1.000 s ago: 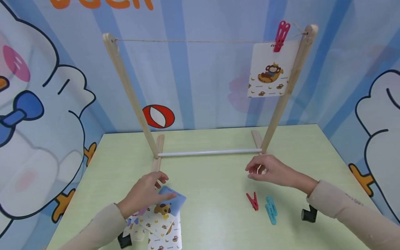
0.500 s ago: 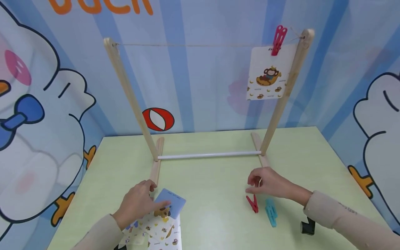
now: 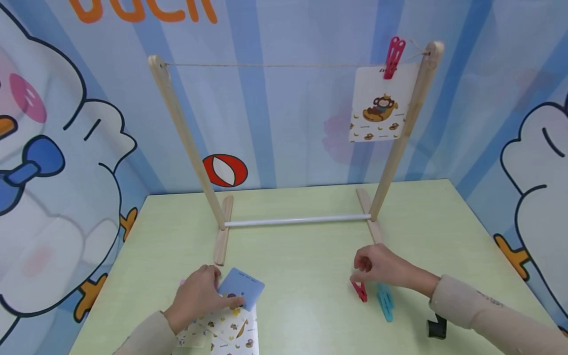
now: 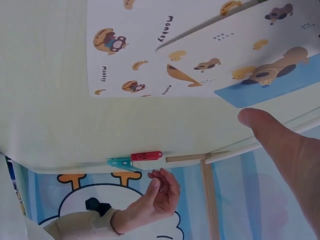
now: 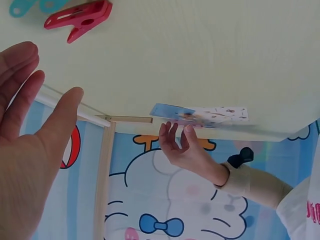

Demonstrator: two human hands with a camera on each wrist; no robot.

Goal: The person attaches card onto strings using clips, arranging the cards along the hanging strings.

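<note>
My left hand (image 3: 195, 298) hovers over a fanned pile of picture cards, its thumb near a blue-topped card (image 3: 248, 286) with a dog on it. Under that card lies a white monkey card (image 4: 117, 65); my hand hides part of the pile. My right hand (image 3: 383, 266) is just above a red clothespin (image 3: 361, 293) on the table. In the right wrist view a gap shows between its loosely bent fingers and the red clothespin (image 5: 82, 20). Beside it lies a teal clothespin (image 3: 385, 303), maybe more than one.
A wooden frame with a string (image 3: 275, 65) and white crossbar (image 3: 297, 220) stands at the back. A monkey card (image 3: 366, 91) hangs at the string's right end from a red clothespin (image 3: 393, 58). Duck-printed cloth walls surround the pale green table (image 3: 301, 296).
My right hand has come down and nearer, from behind the red clothespin to just over it. My left hand has lowered slightly toward the cards. The head view has tilted a little upward.
</note>
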